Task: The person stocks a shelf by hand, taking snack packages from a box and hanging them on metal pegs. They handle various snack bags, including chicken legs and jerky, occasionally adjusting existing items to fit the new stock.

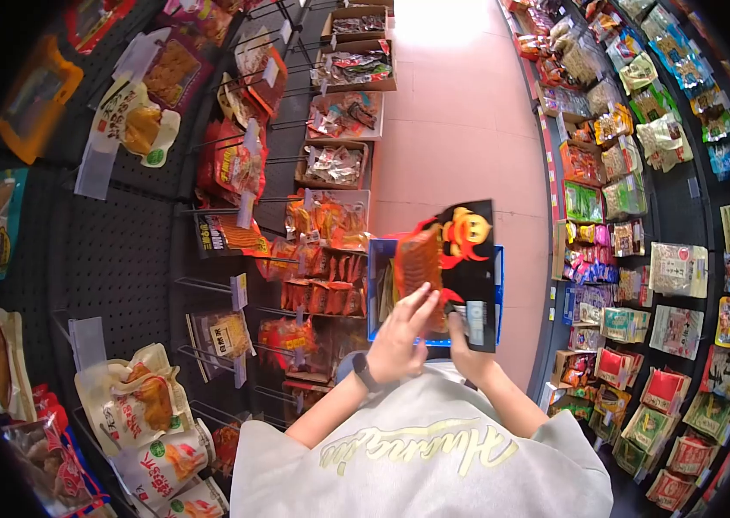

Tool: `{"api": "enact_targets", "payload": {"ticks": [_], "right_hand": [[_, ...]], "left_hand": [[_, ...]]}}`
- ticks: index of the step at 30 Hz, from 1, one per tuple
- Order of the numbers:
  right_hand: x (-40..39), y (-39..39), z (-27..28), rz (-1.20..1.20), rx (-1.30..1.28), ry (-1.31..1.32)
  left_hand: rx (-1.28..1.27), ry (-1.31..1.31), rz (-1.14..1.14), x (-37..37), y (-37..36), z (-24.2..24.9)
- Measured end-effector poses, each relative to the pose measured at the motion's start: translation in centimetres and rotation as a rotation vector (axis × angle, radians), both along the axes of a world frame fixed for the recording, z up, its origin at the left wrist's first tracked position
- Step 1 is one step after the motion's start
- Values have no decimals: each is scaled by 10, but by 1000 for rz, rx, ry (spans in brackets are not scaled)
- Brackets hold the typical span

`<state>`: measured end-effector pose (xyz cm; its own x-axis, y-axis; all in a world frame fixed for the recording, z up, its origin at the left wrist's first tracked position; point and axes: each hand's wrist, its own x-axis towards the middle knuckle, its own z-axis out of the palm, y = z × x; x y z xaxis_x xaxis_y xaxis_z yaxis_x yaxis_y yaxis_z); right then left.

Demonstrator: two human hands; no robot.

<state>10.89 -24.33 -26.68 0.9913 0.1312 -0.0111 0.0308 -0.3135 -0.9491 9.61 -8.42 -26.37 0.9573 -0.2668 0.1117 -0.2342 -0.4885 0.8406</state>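
A black snack packet (472, 276) with a cartoon figure and a clear window showing reddish-brown food is held up at a tilt in front of me. My right hand (470, 352) grips its lower edge, thumb on the front. Across the clear window lie the outstretched fingers of my left hand (398, 341), touching the packet; a dark watch (363, 371) is on that wrist. Behind and below the packet is a blue basket (372, 298), partly hidden, with some packages in it that I cannot make out.
To the left stands a black pegboard rack (119, 246) with hooks and hanging food packets (231, 164). Open boxes of small packets (335, 164) line a lower shelf. More hanging packets (680, 269) fill the right side. A pinkish tiled floor (460, 129) runs between them.
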Motion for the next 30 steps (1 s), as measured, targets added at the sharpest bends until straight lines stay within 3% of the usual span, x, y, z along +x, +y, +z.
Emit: {"api": "enact_targets", "payload": {"ticks": [4, 7, 11, 13, 16, 18, 20, 22, 25, 28, 29, 30], "right_hand": [[-9, -40, -12, -56, -25, -92], [-17, -61, -40, -34, -70, -76], [-22, -74, -67, -63, -79, -37], [-22, -79, -86, -36, -99, -135], [-17, -78, -104, 73, -159, -96], [-10, -71, -111, 179, -208, -62], [-9, -66, -128, 288, -310, -12], [-3, -58, -143, 340, -362, -23], [0, -48, -163, 447, -393, 155], [6, -30, -171, 553, -413, 387], [10, -27, -170, 706, -490, 446], [9, -25, -177, 742, -473, 356]], "left_hand": [[-404, 280, -111, 5, -27, -12], [-463, 420, -114, 6, -49, -31], [-371, 413, -145, 4, -67, -64], [-392, 445, -131, 4, -72, -79], [-543, 585, -28, -2, -81, -123], [-622, 831, 90, 0, -82, -138], [-661, 733, 185, -1, -89, -188], [-861, 966, 197, 7, -84, -188], [-423, 914, 323, 9, -81, -196], [-269, 986, 549, 0, -81, -213], [-242, 1043, 589, -3, -81, -218], [-227, 1016, 603, -6, -80, -221]]}}
